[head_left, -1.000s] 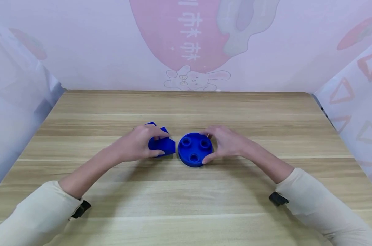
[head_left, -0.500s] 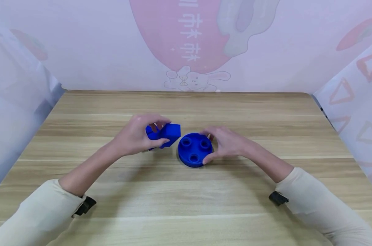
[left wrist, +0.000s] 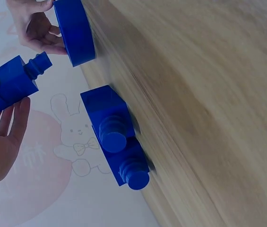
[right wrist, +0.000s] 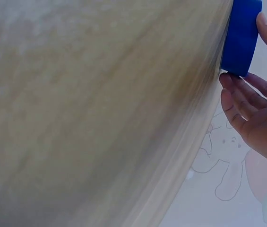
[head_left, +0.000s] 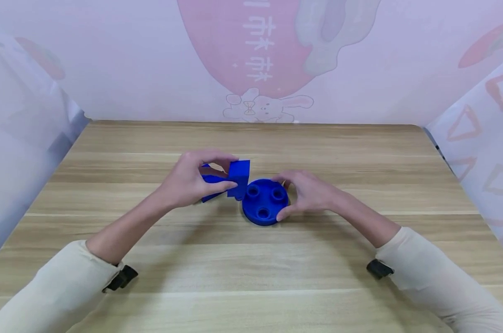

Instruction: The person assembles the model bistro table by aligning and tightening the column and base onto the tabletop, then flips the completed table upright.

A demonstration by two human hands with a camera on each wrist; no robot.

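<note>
My left hand pinches a blue block between thumb and fingers, raised off the table. In the left wrist view a ribbed peg sticks out of this block, aimed toward the round blue base. That base is a shallow disc with a raised rim and 3 ring-shaped sockets, lying flat. At its right rim my right hand grips it, thumb in front and fingers behind. Two more blue blocks with ribbed pegs lie under my left hand, mostly covered by it in the head view.
The wood-grain table spreads around both hands. A pale printed curtain rises behind its far edge, and similar sheets flank the sides. A black strap piece sits at the left sleeve cuff.
My left hand has lifted one blue block away from the others, tipped it peg downward and brought it right, to the base's left rim. My right hand stays on the base.
</note>
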